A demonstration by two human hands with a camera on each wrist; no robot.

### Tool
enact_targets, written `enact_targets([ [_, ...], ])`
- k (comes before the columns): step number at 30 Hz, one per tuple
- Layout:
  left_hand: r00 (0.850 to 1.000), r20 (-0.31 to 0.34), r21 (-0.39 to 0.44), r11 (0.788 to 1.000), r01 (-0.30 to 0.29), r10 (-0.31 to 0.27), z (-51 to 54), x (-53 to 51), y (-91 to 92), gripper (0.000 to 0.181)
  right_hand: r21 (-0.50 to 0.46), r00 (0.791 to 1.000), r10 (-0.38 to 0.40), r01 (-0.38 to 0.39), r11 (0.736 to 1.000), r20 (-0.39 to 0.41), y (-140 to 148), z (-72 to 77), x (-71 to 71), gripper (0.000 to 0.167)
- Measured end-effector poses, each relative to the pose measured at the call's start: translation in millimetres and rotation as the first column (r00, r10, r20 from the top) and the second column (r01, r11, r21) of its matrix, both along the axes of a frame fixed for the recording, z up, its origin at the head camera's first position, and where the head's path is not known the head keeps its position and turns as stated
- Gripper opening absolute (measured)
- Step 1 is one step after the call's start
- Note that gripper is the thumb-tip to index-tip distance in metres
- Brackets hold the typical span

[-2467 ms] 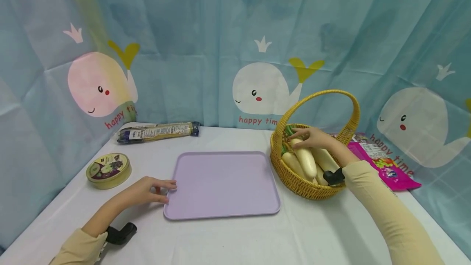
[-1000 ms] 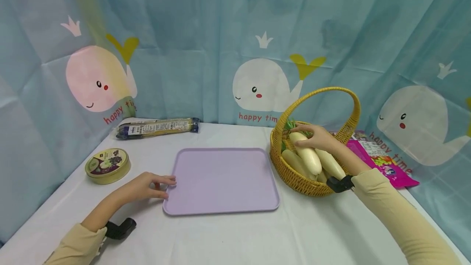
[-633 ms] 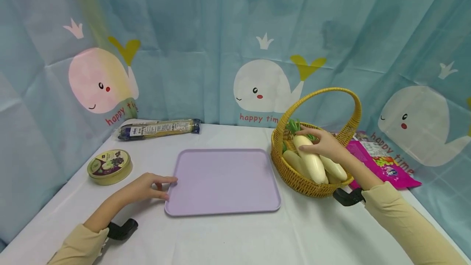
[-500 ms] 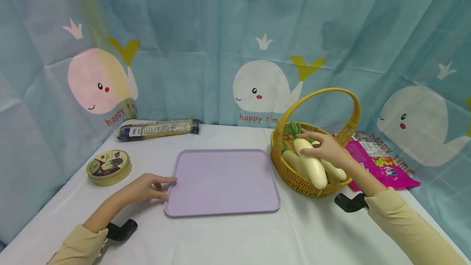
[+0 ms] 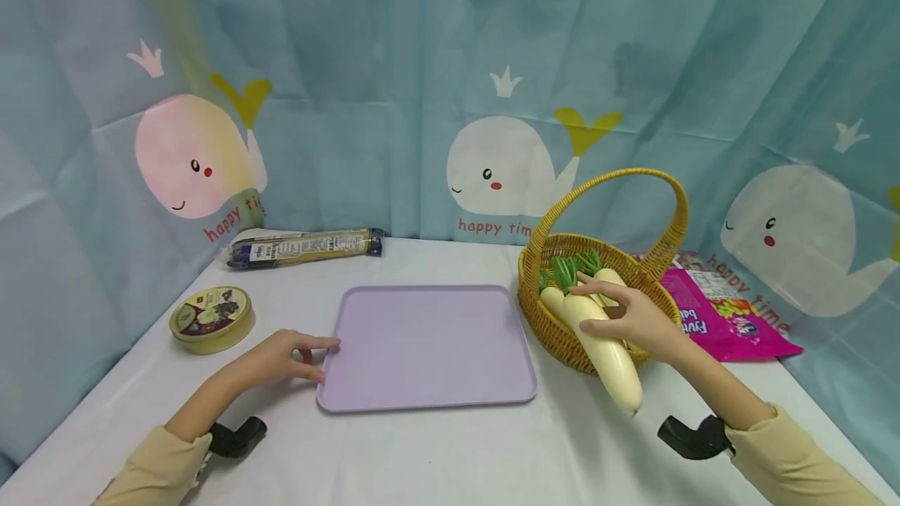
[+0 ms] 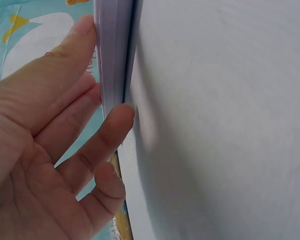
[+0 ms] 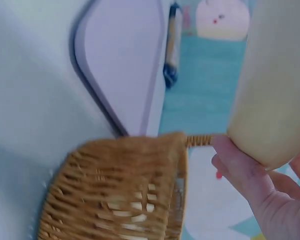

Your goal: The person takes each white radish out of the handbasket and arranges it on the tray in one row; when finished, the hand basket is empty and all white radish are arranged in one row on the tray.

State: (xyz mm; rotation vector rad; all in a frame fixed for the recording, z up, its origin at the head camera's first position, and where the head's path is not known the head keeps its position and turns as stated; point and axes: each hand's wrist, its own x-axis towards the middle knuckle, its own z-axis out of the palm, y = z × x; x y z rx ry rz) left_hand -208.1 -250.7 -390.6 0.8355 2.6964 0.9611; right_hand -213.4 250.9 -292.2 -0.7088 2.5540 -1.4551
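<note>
My right hand [image 5: 636, 322] grips a white radish [image 5: 608, 369] with green leaves, thumb on one side and fingers on the other. The radish slants over the front rim of a wicker basket [image 5: 532, 303], its tip beyond the rim. In the right wrist view the radish [image 7: 277, 80] fills the upper right, above my fingers. More white radishes lie in the basket, partly hidden by my hand. At the left edge of a lilac tray [image 5: 429, 350], my left hand [image 5: 270, 361] touches the rim with loosely extended fingers; the left wrist view shows the fingertips against the tray's side [image 6: 112, 50].
A round tin [image 5: 211, 320] sits on the white-covered table to the left. Behind it lies a long clear-wrapped packet [image 5: 305, 248]. The basket's tall handle [image 5: 612, 182] arches over it. A pink snack bag [image 5: 731, 318] lies right of the basket, before a blue whale-print curtain.
My right hand has lifted the radish and drawn it towards me and to the right, its tip now past the basket's front rim. My left hand has stayed at the tray.
</note>
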Motion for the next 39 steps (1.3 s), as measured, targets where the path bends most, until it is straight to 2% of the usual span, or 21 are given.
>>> enact_targets([
  [4,1.0,-0.007,0.002,1.0,-0.007,0.007,2.8,-0.2,-0.3,0.059,-0.06,0.998,0.068,-0.068,0.996,-0.008,-8,-3.8,9.2,0.044],
  [9,1.0,-0.005,0.002,1.0,0.008,-0.008,2.3,-1.1,0.4,0.06,-0.051,0.985,0.149,-0.154,0.987,-0.08,-20,-10.7,16.1,0.041],
  [12,1.0,-0.004,-0.003,1.0,0.016,-0.016,0.4,-2.1,0.6,0.06,-0.064,0.983,0.169,-0.174,0.983,-0.076,-31,-14.9,15.8,0.042],
  [16,1.0,0.005,0.001,1.0,0.009,-0.009,-1.1,-3.2,0.2,0.059,-0.127,0.988,0.154,-0.155,0.98,-0.015,-49,-20.0,11.0,0.046],
  [23,1.0,0.028,0.003,1.0,0.014,-0.014,0.2,-2.7,-0.9,0.06,-0.125,0.993,0.115,-0.113,0.986,0.005,-85,-31.9,-3.5,0.05],
  [29,0.999,0.029,0.005,1.0,0.022,-0.022,-0.9,-3.5,0.1,0.06,-0.188,0.993,0.098,-0.084,0.979,0.068,-112,-45.8,-19.0,0.048],
  [39,0.999,0.028,0.012,1.0,0.019,-0.02,-2.7,-3.5,-0.9,0.06,-0.287,0.986,0.08,-0.035,0.957,0.145,-149,-59.1,-32.3,0.043],
])
